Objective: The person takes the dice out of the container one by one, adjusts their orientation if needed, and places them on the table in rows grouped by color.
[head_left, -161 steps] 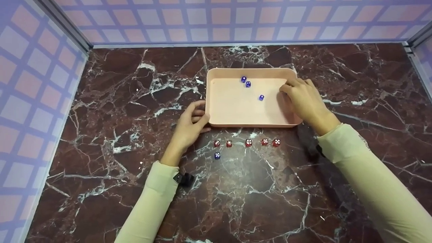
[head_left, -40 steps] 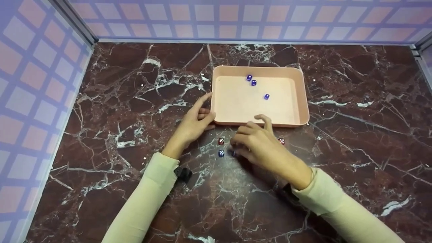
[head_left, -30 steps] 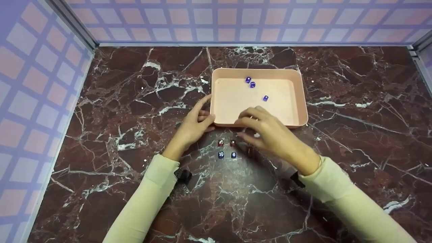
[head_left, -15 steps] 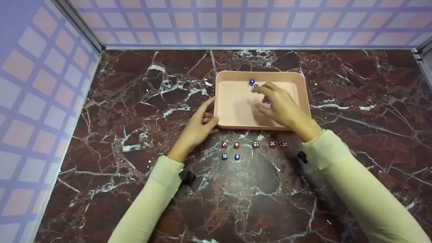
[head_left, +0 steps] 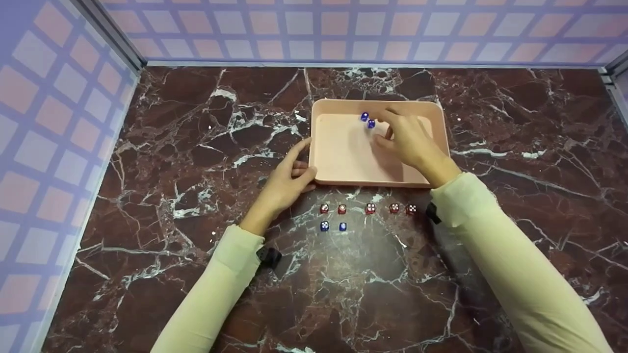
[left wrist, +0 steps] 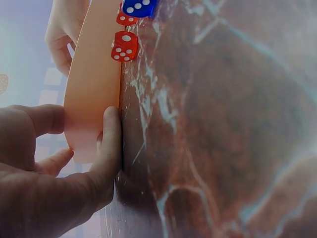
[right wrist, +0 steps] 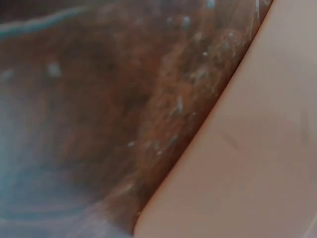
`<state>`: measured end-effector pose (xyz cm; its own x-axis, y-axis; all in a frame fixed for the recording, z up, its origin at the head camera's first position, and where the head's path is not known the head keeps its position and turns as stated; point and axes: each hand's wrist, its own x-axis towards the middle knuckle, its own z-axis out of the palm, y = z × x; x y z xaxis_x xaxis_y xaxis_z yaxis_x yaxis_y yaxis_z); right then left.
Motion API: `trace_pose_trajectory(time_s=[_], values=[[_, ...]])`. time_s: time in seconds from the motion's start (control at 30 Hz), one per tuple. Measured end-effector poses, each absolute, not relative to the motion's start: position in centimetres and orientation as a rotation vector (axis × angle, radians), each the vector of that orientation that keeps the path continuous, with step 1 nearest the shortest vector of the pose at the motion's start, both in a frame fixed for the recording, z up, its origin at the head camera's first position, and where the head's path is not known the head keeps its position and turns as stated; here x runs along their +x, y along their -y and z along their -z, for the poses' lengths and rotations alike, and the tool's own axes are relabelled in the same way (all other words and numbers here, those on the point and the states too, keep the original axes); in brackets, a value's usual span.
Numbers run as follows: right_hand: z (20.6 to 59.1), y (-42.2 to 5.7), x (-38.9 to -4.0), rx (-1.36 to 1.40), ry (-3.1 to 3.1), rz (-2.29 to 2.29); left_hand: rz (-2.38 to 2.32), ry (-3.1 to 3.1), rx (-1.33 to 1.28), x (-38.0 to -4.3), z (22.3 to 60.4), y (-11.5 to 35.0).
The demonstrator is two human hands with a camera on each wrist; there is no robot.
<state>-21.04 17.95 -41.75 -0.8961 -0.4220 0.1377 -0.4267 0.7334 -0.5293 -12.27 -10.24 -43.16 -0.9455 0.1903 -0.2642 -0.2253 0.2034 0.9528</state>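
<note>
A peach plastic tray (head_left: 338, 183) stands on the marbled tabletop. My left hand (head_left: 287, 181) rests against its left front corner; in the left wrist view the fingertips (left wrist: 113, 121) touch the outer wall. Over the tray's right half hovers my right hand (head_left: 409, 139), thumb and index finger apart, beside two blue dice, one (head_left: 364, 116) touching or nearly touching the other (head_left: 371, 124). Whatever lies under the palm is hidden. In front of the tray, several red dice (head_left: 371, 208) form a row, with two blue dice (head_left: 324, 226) (head_left: 342, 226) below its left end.
Checked panels (head_left: 294, 29) border the table at the back and left. The right wrist view holds only the tray's wall (right wrist: 237, 148) and blurred tabletop. A dark wrist camera (head_left: 270, 257) sits at my left cuff.
A second blue die now sits below the red row, set there by my right hand. That hand then moved back over the tray, covering where the third blue die lay. My left hand stayed put.
</note>
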Motion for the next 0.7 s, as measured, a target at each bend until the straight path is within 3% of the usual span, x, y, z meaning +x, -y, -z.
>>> trace_pose_trajectory(time_s=[0.37, 0.7], values=[[41.4, -15.9, -21.7, 0.478, 3.043, -0.766, -1.793, -2.165, -0.02, -12.2, 43.0, 10.3], [41.8, -15.5, -21.7, 0.544, 2.991, -0.783, -1.798, -2.159, -0.02, -12.1, 43.2, 10.4]])
